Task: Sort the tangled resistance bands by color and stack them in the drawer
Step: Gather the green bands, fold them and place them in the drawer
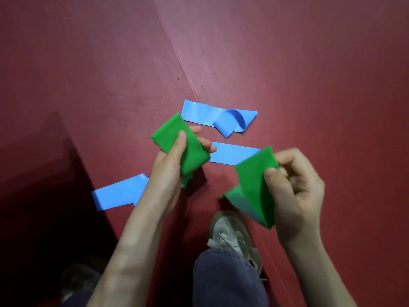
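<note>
Grip of left hand (169, 161), right hand (297, 187) round green bands (252, 180); blue bands (199, 113) on mat (309, 74) below.

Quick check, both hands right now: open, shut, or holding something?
Left hand: grips a folded green band, thumb on top.
Right hand: pinches a second green band between thumb and fingers.

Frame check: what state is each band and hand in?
Left hand: grips folded green band.
Right hand: pinches second green band.
Far blue band: on floor, one end looped.
Middle blue band: flat on floor.
Near blue band: flat on floor.
</note>
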`<control>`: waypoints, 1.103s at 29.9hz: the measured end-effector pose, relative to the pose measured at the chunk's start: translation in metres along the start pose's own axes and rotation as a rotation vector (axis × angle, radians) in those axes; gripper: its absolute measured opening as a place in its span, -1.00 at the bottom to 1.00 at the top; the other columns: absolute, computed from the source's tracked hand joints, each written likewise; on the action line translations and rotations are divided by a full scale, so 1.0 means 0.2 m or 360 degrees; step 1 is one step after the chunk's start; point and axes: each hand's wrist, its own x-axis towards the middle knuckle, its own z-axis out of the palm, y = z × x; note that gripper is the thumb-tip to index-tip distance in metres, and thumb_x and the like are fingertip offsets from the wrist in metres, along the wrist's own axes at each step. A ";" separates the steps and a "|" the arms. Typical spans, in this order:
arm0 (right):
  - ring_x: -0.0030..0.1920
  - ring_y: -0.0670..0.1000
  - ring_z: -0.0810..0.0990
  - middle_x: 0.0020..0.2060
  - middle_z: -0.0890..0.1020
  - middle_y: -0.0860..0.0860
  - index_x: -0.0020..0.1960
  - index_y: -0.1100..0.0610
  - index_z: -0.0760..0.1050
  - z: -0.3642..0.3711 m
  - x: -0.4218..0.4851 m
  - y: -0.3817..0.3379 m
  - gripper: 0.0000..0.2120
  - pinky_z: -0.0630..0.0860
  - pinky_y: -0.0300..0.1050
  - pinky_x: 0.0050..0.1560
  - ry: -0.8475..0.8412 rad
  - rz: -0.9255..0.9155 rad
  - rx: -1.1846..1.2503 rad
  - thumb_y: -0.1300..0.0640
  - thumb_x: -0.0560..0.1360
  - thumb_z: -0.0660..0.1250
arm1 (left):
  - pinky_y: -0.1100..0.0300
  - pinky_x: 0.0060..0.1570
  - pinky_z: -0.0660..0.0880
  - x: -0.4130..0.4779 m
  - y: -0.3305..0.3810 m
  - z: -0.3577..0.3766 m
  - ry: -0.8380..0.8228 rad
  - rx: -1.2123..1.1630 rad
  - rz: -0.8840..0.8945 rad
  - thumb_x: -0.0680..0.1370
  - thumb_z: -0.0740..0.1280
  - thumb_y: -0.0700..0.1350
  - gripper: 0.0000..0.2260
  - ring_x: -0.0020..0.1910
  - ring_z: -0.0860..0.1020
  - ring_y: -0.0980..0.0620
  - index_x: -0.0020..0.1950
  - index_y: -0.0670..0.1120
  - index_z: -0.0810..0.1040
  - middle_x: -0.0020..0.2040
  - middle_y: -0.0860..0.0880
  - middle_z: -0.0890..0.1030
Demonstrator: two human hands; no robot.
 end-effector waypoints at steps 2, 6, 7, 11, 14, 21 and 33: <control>-0.58 -0.22 0.22 -0.60 0.33 -0.12 -0.42 -0.06 0.43 0.03 -0.01 0.00 -0.93 0.19 -0.42 -0.58 -0.0092 0.0198 0.0339 0.01 0.22 0.21 | 0.17 -0.12 0.54 -0.01 -0.01 0.02 -0.0022 -0.0001 -0.0047 0.60 0.01 -0.05 -0.72 -0.34 0.61 0.10 -0.05 -0.10 0.49 -0.41 0.03 0.62; -0.49 -0.02 0.33 -0.51 0.45 0.03 -0.34 0.00 0.44 0.16 0.04 0.03 -0.94 0.31 -0.35 -0.49 -0.0260 0.0439 0.0666 0.13 0.26 0.31 | 0.28 -0.34 0.54 -0.07 -0.03 0.08 -0.0076 -0.0286 -0.0408 0.43 0.12 0.20 -0.55 -0.39 0.62 0.11 -0.27 -0.09 0.64 -0.32 -0.04 0.65; -0.51 -0.07 0.37 -0.52 0.49 -0.02 -0.30 0.03 0.43 0.19 0.06 0.04 -0.92 0.34 -0.37 -0.47 -0.0280 0.0450 0.0636 0.20 0.29 0.29 | 0.29 -0.34 0.56 -0.08 -0.01 0.10 -0.0085 -0.0429 -0.0498 0.42 0.11 0.23 -0.49 -0.39 0.63 0.09 -0.36 -0.12 0.65 -0.32 -0.07 0.65; -0.50 -0.19 0.44 -0.53 0.52 -0.10 -0.23 0.04 0.42 0.29 0.14 0.11 -0.76 0.40 -0.37 -0.44 -0.0227 0.0436 0.0445 0.37 0.44 0.25 | 0.29 -0.35 0.55 -0.04 -0.02 0.10 -0.0071 -0.0493 -0.0406 0.54 -0.18 0.25 -0.22 -0.38 0.64 0.06 -0.44 -0.16 0.64 -0.38 -0.08 0.66; -0.46 -0.16 0.43 -0.49 0.51 -0.10 -0.24 0.03 0.40 0.32 0.14 0.15 -0.71 0.40 -0.32 -0.40 -0.0139 0.0409 0.0370 0.40 0.47 0.19 | 0.30 -0.26 0.56 -0.04 -0.05 0.07 -0.0029 -0.0451 -0.0354 0.51 -0.23 0.28 -0.22 -0.31 0.65 0.08 -0.32 -0.13 0.67 -0.32 -0.06 0.68; -0.27 -0.16 0.54 -0.36 0.58 -0.25 -0.24 -0.11 0.42 0.33 0.11 0.19 -0.79 0.51 -0.16 -0.11 -0.0032 0.0237 0.0116 0.22 0.39 0.22 | 0.32 -0.19 0.54 -0.08 -0.06 0.06 -0.0104 -0.0287 -0.0409 0.41 0.25 0.19 -0.62 -0.23 0.62 0.14 -0.06 -0.10 0.59 -0.20 -0.03 0.63; -0.32 -0.25 0.52 -0.47 0.47 -0.13 -0.05 -0.13 0.26 0.27 0.12 0.14 -0.64 0.47 -0.28 -0.16 -0.0284 0.0277 -0.0040 0.24 0.42 0.35 | 0.33 -0.29 0.55 -0.06 -0.05 0.02 0.0074 0.0089 -0.0181 0.61 0.00 -0.04 -0.64 -0.30 0.64 0.13 -0.08 -0.13 0.55 -0.29 0.00 0.69</control>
